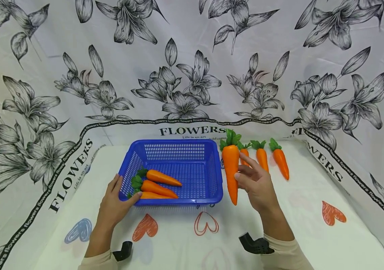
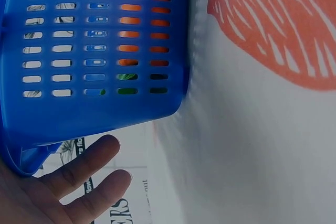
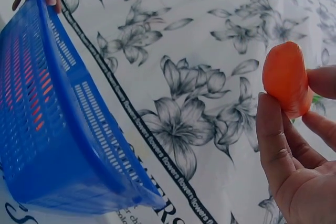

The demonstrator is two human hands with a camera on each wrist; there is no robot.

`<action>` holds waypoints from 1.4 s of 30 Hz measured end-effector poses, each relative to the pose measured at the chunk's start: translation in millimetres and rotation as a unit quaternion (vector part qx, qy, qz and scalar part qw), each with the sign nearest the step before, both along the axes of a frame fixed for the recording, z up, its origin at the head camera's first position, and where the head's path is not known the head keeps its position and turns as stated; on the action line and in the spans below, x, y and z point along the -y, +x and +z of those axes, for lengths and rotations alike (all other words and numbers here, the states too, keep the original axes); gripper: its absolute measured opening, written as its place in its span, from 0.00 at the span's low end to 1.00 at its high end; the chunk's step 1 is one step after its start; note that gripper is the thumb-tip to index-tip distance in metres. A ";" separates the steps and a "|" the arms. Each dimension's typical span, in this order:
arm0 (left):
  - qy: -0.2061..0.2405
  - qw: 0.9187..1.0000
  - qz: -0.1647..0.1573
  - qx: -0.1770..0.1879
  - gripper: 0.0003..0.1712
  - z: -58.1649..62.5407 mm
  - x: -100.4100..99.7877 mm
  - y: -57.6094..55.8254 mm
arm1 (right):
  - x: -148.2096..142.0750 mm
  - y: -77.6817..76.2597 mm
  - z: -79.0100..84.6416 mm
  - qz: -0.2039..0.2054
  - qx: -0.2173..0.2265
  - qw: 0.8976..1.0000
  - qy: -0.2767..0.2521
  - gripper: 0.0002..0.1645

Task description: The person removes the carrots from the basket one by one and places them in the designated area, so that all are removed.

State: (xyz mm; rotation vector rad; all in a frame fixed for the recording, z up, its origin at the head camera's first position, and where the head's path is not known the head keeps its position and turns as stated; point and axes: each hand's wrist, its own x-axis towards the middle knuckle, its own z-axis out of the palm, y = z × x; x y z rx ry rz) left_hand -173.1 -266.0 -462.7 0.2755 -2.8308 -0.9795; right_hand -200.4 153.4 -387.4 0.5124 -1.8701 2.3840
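In the head view, a blue plastic basket (image 1: 192,201) stands on the table with three carrots inside, among them a front one (image 1: 152,195) partly hidden by the rim. My left hand (image 1: 112,206) holds the basket's front left corner, thumb over the rim and fingers along the outside. To the right of the basket, my right hand (image 1: 258,187) pinches a carrot (image 1: 230,161) between thumb and fingers, leafy top up and tip down. The right wrist view shows that carrot (image 3: 285,77) end-on between the fingertips.
Behind my right hand lie three more carrots, one partly covered by the hand, another in the middle (image 1: 261,157), and the rightmost one (image 1: 281,163). A white cloth (image 1: 178,240) with printed hearts covers the table. A flower-patterned curtain (image 1: 185,33) hangs behind.
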 end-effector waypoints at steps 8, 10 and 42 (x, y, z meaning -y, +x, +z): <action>0.001 1.000 0.005 0.002 0.60 0.2 1.3 -0.6 | -12.5 1.7 -4.7 -0.038 0.034 0.999 0.006 0.35; -0.001 1.000 0.003 0.001 0.60 -0.4 1.3 -0.2 | -15.6 1.9 -7.1 -0.043 0.040 0.998 0.006 0.34; -0.002 1.000 0.006 -0.003 0.61 -0.9 0.3 -0.5 | -39.1 8.3 -72.7 -0.053 0.165 0.983 0.066 0.36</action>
